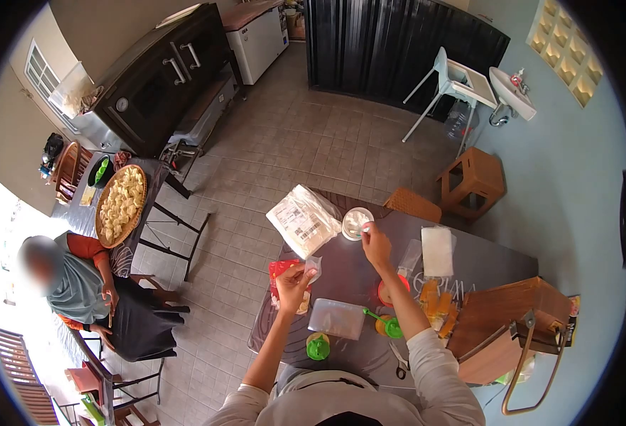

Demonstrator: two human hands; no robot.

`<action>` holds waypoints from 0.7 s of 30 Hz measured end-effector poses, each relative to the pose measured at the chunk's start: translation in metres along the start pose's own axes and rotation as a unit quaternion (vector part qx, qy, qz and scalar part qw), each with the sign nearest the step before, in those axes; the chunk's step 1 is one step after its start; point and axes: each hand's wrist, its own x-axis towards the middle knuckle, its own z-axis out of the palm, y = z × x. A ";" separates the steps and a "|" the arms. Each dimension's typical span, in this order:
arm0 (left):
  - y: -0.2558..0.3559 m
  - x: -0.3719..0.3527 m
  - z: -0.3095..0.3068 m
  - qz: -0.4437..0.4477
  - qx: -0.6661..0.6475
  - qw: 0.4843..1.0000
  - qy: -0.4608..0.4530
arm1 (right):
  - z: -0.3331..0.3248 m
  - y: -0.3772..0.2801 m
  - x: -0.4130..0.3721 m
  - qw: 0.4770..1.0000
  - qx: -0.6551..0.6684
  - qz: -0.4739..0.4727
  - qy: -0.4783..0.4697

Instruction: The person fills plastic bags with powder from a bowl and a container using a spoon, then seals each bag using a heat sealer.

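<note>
My left hand [292,286] is closed on a small clear plastic bag [313,268], above a red packet [281,269] at the left of the dark table [384,361]. My right hand [377,246] is at the rim of a round white tub [356,221], its fingers pinched; what they hold is too small to make out. Left of the tub lies a plastic-wrapped package [303,221] with a printed label. Nearer my body are a clear flat container [336,318], a green-lidded jar [318,346] and a green spoon-like tool [376,313].
A wooden box [501,323] with a metal handle stands at the right, near orange packets [438,303] and a white stack [437,251]. Scissors [401,367] lie at the near edge. At the left, a person [82,284] sits by a round woven tray [122,206].
</note>
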 end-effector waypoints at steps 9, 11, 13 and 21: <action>-0.013 -0.001 -0.003 0.010 -0.004 1.000 0.003 | -0.016 -0.021 0.009 0.991 -0.117 -0.053 -0.045; -0.014 0.000 -0.003 0.005 -0.003 1.000 -0.002 | -0.013 -0.016 0.009 0.993 -0.092 -0.065 -0.025; -0.014 -0.001 -0.004 -0.002 -0.002 1.000 -0.005 | -0.015 -0.011 0.008 0.997 -0.070 -0.042 -0.018; -0.017 -0.001 -0.006 -0.024 -0.033 0.999 -0.011 | -0.020 0.006 0.005 0.996 0.080 0.023 0.034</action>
